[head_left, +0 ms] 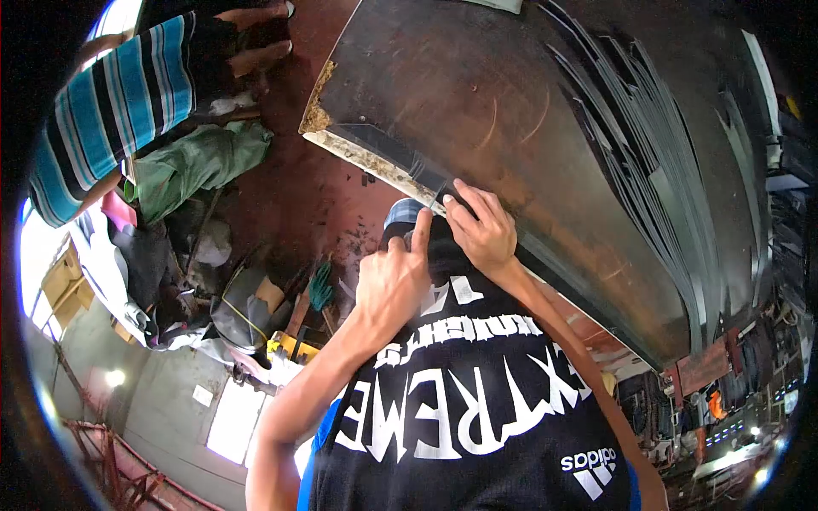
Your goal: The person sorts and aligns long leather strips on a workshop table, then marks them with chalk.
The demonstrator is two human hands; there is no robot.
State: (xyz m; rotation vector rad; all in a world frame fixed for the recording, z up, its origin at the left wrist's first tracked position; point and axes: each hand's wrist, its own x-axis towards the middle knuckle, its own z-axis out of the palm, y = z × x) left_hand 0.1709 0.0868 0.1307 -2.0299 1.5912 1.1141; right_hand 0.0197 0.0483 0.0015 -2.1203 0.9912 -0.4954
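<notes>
A large dark board (511,94) fills the upper middle, its near edge chipped and tan. A dark glossy strip (383,146) lies along that edge. My right hand (481,232) rests on the board's edge with its fingertips pinching the strip's right end. My left hand (390,288) is just left of it, fingers curled and the index finger pointing up beside a blue checked piece of cloth (402,211). A black shirt with white lettering (460,409) fills the bottom between my arms.
A person in a blue striped shirt (119,94) stands at the upper left, beside a green cloth (200,162). Thin dark sheets (656,162) are fanned over the board's right side. Clutter and a yellow object (294,345) lie on the reddish floor (332,204).
</notes>
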